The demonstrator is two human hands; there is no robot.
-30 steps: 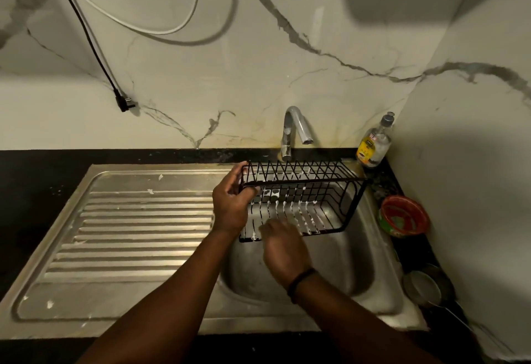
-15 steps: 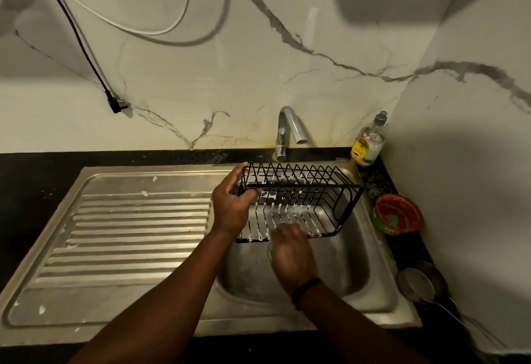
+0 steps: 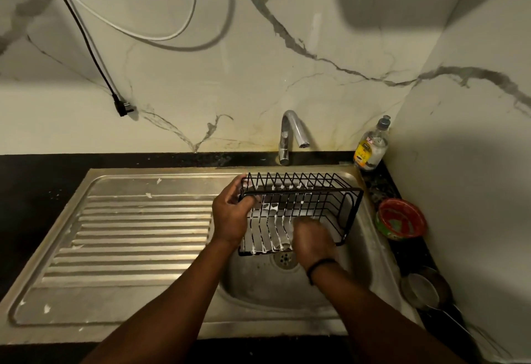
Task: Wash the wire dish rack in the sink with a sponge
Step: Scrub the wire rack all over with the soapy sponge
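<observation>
A black wire dish rack (image 3: 330,205) is held tilted over the steel sink basin (image 3: 362,271), its wires streaked with white foam. My left hand (image 3: 230,214) grips the rack's left end rim. My right hand (image 3: 313,240) is curled against the rack's near lower wires; the sponge is hidden under its fingers. The drain (image 3: 284,260) shows just below the rack.
The tap (image 3: 290,133) stands behind the basin with no water running. A ribbed drainboard (image 3: 138,234) lies to the left. A dish soap bottle (image 3: 372,145), a red bowl (image 3: 400,220) and a metal strainer (image 3: 422,291) sit along the right counter. Cables (image 3: 94,56) hang on the wall.
My right hand has moved right and up along the rack's lower wires. The rack and my left hand have stayed nearly still; the drain has come into sight.
</observation>
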